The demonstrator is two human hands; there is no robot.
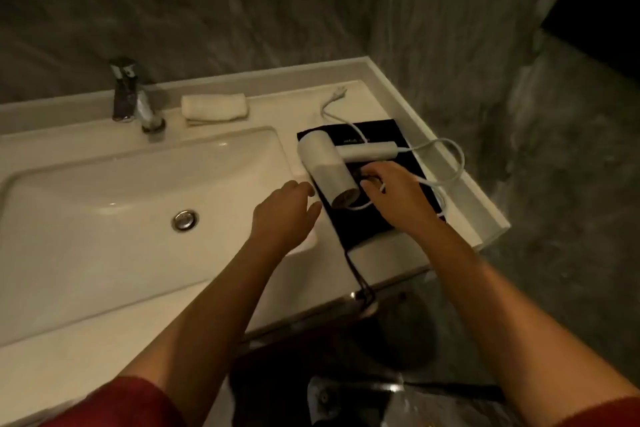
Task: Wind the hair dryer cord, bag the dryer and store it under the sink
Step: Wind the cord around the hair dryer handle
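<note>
On black bag: dryer; right fingers pinch cord, left hand open, empty.

White vanity countertop with an integrated basin at its left. A chrome faucet stands at the back edge. A folded white towel lies just right of the faucet. A flat black bag lies on the right section; its drawstring hangs over the front edge. A white plug lies near the back right corner.
</note>
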